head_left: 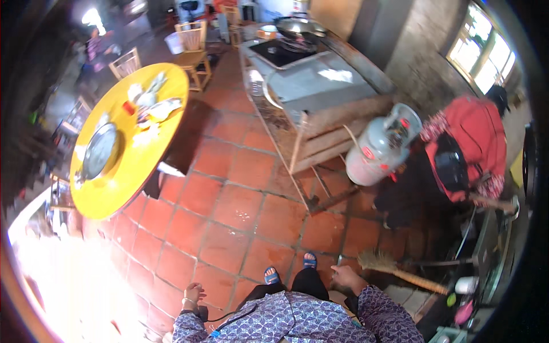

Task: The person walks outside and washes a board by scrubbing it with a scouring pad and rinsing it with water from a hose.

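Observation:
My left hand (194, 294) hangs at my left side above the tiled floor, a bracelet on its wrist. Its fingers are loosely bent and a little apart, with nothing visible in them. On the other side my right hand (349, 278) is held low beside my leg, its fingers closed. A narrow greyish piece (339, 260) shows just beyond its fingertips; I cannot make out what it is. The straw broom (377, 262) lies right of that hand, apart from it. Between the hands are my feet in blue sandals (271, 276).
A round yellow table (134, 166) with a metal pan (100, 150) stands left. Ahead is a worktop (320, 80) with a wok (297, 27). A gas cylinder (372, 154) stands beside it, near a person in red (472, 128). Wooden chairs (193, 57) are farther back.

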A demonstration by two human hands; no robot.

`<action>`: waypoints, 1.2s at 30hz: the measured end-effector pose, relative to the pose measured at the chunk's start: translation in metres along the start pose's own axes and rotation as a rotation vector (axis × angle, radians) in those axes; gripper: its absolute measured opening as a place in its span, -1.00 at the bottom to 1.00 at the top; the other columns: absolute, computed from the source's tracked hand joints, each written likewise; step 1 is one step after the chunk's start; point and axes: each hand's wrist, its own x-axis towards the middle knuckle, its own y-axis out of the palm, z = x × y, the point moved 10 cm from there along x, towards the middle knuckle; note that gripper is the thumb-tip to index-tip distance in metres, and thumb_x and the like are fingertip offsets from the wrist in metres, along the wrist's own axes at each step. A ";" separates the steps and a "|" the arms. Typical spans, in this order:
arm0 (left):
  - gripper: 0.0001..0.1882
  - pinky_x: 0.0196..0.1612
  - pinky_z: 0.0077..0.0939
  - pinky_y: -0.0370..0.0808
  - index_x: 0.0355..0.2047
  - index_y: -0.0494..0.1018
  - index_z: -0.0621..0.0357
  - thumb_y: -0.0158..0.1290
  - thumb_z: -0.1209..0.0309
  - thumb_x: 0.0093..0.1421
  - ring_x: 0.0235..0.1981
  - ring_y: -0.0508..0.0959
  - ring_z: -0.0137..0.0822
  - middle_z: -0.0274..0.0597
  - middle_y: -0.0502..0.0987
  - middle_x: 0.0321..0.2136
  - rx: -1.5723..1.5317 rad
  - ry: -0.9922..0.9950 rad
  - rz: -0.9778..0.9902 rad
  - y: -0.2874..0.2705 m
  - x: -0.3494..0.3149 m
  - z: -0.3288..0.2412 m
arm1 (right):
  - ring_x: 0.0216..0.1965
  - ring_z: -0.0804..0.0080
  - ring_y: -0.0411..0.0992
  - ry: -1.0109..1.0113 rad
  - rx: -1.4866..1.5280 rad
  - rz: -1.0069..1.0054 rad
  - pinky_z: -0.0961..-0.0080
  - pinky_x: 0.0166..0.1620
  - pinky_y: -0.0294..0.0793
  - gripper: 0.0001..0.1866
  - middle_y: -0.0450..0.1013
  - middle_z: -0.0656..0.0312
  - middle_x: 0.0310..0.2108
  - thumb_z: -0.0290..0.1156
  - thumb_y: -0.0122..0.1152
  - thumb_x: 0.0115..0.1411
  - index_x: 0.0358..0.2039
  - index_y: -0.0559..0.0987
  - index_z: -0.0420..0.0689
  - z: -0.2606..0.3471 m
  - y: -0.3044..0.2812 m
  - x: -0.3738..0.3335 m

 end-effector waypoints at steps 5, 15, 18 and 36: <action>-0.68 -0.65 -0.49 0.39 -0.12 0.32 0.21 -0.07 0.39 0.10 -0.62 0.53 -0.26 -0.10 0.50 -0.46 -0.244 -0.073 -0.135 -0.059 -0.001 0.045 | -0.08 0.04 0.34 -0.182 0.000 0.012 0.31 -0.03 0.32 -0.51 0.36 -0.06 -0.10 -0.29 0.11 0.01 -0.01 0.37 -0.12 0.084 -0.021 0.065; -0.70 -0.55 -0.58 0.41 -0.17 0.39 0.23 -0.08 0.41 0.07 -0.55 0.52 -0.36 -0.18 0.50 -0.49 -0.257 0.057 -0.169 -0.063 0.018 -0.062 | -0.08 0.10 0.35 -0.069 -0.009 0.282 0.37 -0.03 0.32 -0.52 0.39 -0.02 -0.13 -0.25 0.12 -0.05 -0.08 0.44 -0.15 0.109 -0.004 0.159; -0.67 -0.52 -0.55 0.42 -0.16 0.38 0.28 -0.09 0.42 0.05 -0.55 0.51 -0.36 -0.18 0.49 -0.51 -0.373 0.023 -0.098 -0.060 0.037 -0.060 | -0.06 0.12 0.35 -0.315 -0.124 0.249 0.38 -0.02 0.31 -0.51 0.39 -0.02 -0.12 -0.21 0.14 -0.04 -0.08 0.44 -0.16 0.117 0.002 0.218; -0.75 -0.25 -0.35 0.41 -0.37 0.46 0.04 -0.10 0.21 0.05 -0.29 0.47 -0.21 -0.18 0.48 -0.36 0.854 0.232 -0.047 -0.121 0.094 0.058 | -0.07 0.11 0.34 -0.549 -0.154 0.068 0.35 -0.03 0.31 -0.57 0.37 -0.03 -0.09 -0.25 0.03 0.07 -0.07 0.41 -0.22 0.424 -0.077 0.269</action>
